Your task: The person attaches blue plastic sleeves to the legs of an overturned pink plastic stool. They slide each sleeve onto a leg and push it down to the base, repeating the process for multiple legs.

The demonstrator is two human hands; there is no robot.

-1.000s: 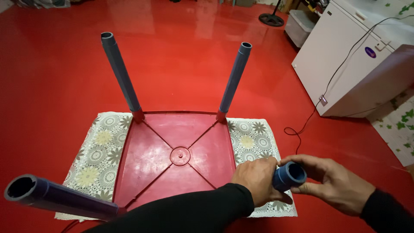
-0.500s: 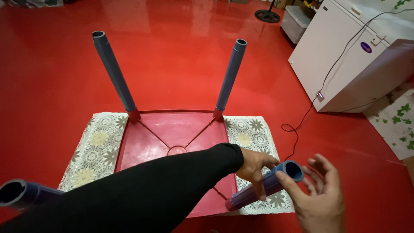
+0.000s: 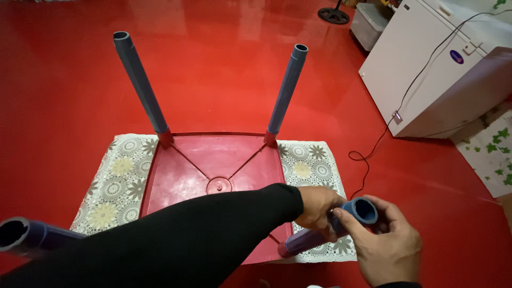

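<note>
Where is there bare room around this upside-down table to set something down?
The glossy red floor beyond the two upright blue-grey tube legs is bare, as is the strip between the floral cloth and the white chest appliance, save a thin black cable. The near right corner is crowded: both hands grip a leg.

A glossy red floor (image 3: 224,69) fills most of the view. At the right stands a white chest-style appliance (image 3: 426,69), perhaps a freezer, with a dark cord (image 3: 373,149) trailing off it in loops across the floor. Beyond it lie a pale box (image 3: 368,24) and a round black stand base (image 3: 333,15). A leaf-patterned surface (image 3: 493,154) shows at the right edge.
</note>
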